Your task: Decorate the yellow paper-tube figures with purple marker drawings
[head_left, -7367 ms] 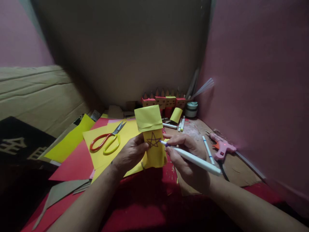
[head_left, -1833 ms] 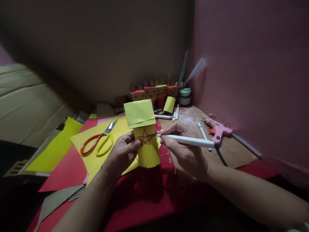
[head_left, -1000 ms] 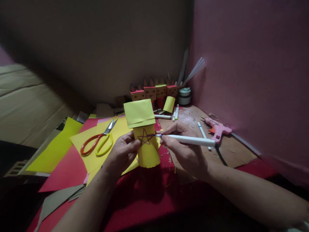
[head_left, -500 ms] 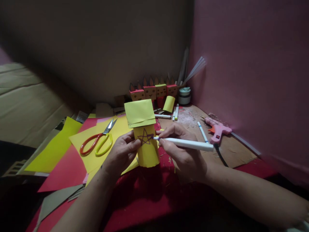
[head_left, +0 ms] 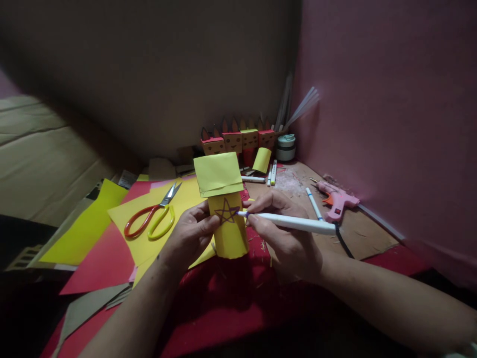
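Observation:
My left hand (head_left: 190,237) grips a yellow paper figure (head_left: 228,233) upright: a tube body with a wider, paler yellow block on top. A dark five-pointed star is drawn on the body's front. My right hand (head_left: 286,238) holds a white marker (head_left: 294,223) almost level, its purple tip touching the star's right point. Both hands hover over red paper (head_left: 231,303) near me.
Orange and yellow scissors (head_left: 151,219) lie on yellow sheets (head_left: 122,223) to the left. A pink glue gun (head_left: 337,200) and loose markers (head_left: 312,203) lie on cardboard at right. Several small red and yellow paper figures (head_left: 238,140) and a tape roll (head_left: 286,147) stand at the back corner. A pink wall rises at right.
The marker tip has stayed at the star's right side, shifting only slightly. The star's lines look darker than several seconds ago. The view has tilted a little.

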Motion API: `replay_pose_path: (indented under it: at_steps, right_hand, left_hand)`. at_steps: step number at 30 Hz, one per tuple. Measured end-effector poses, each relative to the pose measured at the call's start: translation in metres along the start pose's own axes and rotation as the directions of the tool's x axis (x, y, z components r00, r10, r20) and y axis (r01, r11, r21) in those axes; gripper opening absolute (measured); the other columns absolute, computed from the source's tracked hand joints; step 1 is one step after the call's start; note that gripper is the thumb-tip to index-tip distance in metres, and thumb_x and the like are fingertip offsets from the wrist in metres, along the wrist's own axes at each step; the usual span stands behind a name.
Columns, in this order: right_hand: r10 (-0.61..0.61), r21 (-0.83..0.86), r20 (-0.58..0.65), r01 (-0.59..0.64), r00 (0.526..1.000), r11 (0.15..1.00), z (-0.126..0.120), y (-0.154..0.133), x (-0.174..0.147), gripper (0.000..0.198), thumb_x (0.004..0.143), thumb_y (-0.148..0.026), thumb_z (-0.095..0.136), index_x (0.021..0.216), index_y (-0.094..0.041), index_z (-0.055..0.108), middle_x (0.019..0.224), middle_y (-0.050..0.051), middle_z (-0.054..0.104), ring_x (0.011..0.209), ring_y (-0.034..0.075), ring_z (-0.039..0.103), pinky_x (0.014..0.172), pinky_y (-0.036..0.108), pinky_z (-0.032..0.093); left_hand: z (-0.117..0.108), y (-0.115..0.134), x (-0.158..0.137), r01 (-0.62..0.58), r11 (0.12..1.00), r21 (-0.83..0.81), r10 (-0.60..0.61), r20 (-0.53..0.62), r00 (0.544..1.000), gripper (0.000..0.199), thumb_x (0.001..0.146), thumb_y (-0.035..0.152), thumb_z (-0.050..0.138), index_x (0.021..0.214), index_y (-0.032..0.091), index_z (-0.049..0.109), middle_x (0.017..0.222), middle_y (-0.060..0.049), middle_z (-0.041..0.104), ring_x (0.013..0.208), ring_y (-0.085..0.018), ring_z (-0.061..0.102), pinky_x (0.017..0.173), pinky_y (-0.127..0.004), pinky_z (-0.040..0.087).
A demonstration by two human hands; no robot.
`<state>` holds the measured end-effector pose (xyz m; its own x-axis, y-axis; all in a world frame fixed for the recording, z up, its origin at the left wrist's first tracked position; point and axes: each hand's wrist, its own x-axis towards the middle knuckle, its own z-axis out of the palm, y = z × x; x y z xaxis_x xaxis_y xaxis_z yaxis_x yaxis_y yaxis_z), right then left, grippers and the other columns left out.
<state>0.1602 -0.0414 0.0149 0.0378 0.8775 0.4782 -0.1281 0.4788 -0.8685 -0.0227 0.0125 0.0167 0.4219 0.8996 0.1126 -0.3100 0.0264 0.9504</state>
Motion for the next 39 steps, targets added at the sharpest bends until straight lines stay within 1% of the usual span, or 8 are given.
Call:
replay_pose_path:
  at_steps: [3, 6, 10, 15, 19, 30, 36, 39]
  right_hand:
    - [-0.003, 0.032, -0.004, 0.003, 1.000, 0.999, 0.0005, 0.0004, 0.0001, 0.005, 0.087, -0.022, 0.067, 0.086, -0.023, 0.062, 0.073, -0.001, 0.063, 0.066, 0.015, 0.058, 0.057, 0.027, 0.047]
    - [-0.001, 0.019, -0.006, 0.002, 1.000, 1.000, 0.0009, -0.0008, 0.0001, 0.006, 0.086, -0.022, 0.068, 0.085, -0.023, 0.063, 0.076, 0.000, 0.065, 0.067, 0.015, 0.060, 0.058, 0.027, 0.048]
    - [-0.013, 0.014, -0.005, 0.013, 1.000, 1.000, 0.0006, -0.0022, 0.0000, 0.005, 0.087, -0.021, 0.068, 0.086, -0.023, 0.063, 0.076, 0.000, 0.066, 0.067, 0.015, 0.061, 0.059, 0.028, 0.049]
    - [-0.010, 0.011, -0.004, 0.010, 1.000, 1.000, -0.0001, -0.0015, 0.0001, 0.006, 0.087, -0.021, 0.068, 0.086, -0.022, 0.063, 0.077, 0.000, 0.066, 0.068, 0.015, 0.061, 0.059, 0.028, 0.050]
    - [0.002, 0.023, -0.004, -0.002, 1.000, 1.000, -0.0013, 0.0008, 0.0010, 0.007, 0.087, -0.022, 0.067, 0.084, -0.023, 0.062, 0.070, -0.002, 0.063, 0.064, 0.014, 0.058, 0.056, 0.027, 0.047]
    - [-0.015, -0.029, -0.011, 0.014, 1.000, 0.999, -0.0009, 0.0002, 0.0008, 0.007, 0.085, -0.020, 0.067, 0.082, -0.023, 0.061, 0.069, -0.002, 0.063, 0.060, 0.013, 0.057, 0.053, 0.026, 0.046]
    - [0.001, -0.042, 0.008, -0.001, 1.000, 0.999, 0.0015, 0.0005, -0.0012, 0.005, 0.084, -0.021, 0.066, 0.083, -0.022, 0.061, 0.065, -0.003, 0.058, 0.057, 0.013, 0.054, 0.050, 0.026, 0.043]
    - [0.008, -0.053, 0.010, -0.008, 1.000, 0.999, 0.0022, 0.0021, -0.0020, 0.005, 0.084, -0.023, 0.066, 0.083, -0.023, 0.061, 0.065, -0.002, 0.058, 0.059, 0.015, 0.055, 0.050, 0.027, 0.042]
  left_hand:
    - [-0.0012, -0.0017, 0.0005, -0.012, 1.000, -0.002, 0.012, 0.006, 1.000, 0.036, 0.066, 0.034, 0.093, 0.095, 0.014, 0.083, 0.084, -0.011, 0.082, 0.086, -0.031, 0.079, 0.082, -0.035, 0.064]
    - [-0.0009, -0.0014, 0.0006, -0.012, 1.000, 0.008, 0.012, 0.001, 1.000, 0.036, 0.067, 0.034, 0.092, 0.095, 0.014, 0.083, 0.084, -0.012, 0.082, 0.082, -0.029, 0.079, 0.076, -0.032, 0.063]
    - [-0.0011, -0.0010, -0.0001, -0.015, 1.000, 0.006, 0.015, -0.003, 1.000, 0.037, 0.066, 0.034, 0.093, 0.095, 0.014, 0.082, 0.084, -0.012, 0.082, 0.085, -0.031, 0.078, 0.081, -0.035, 0.062]
    - [-0.0022, -0.0019, -0.0006, -0.012, 1.000, 0.000, 0.012, 0.021, 1.000, 0.037, 0.068, 0.034, 0.092, 0.098, 0.014, 0.083, 0.087, -0.012, 0.082, 0.073, -0.025, 0.077, 0.083, -0.034, 0.062]
    - [-0.0013, -0.0014, 0.0000, -0.028, 1.000, -0.012, 0.029, 0.033, 0.999, 0.034, 0.069, 0.033, 0.092, 0.097, 0.015, 0.083, 0.087, -0.010, 0.083, 0.070, -0.022, 0.077, 0.086, -0.033, 0.062]
    - [0.0017, -0.0001, 0.0001, -0.027, 0.999, -0.020, 0.027, 0.020, 0.999, 0.033, 0.069, 0.032, 0.092, 0.097, 0.015, 0.084, 0.088, -0.010, 0.083, 0.072, -0.022, 0.078, 0.089, -0.034, 0.062]
    - [0.0019, -0.0010, 0.0007, -0.020, 1.000, -0.023, 0.021, 0.057, 0.998, 0.036, 0.069, 0.032, 0.091, 0.100, 0.015, 0.084, 0.090, -0.010, 0.083, 0.087, -0.026, 0.079, 0.076, -0.026, 0.063]
    - [0.0022, -0.0011, 0.0009, -0.026, 0.999, -0.027, 0.028, 0.066, 0.997, 0.035, 0.070, 0.033, 0.091, 0.100, 0.016, 0.084, 0.089, -0.010, 0.083, 0.095, -0.029, 0.078, 0.073, -0.024, 0.063]
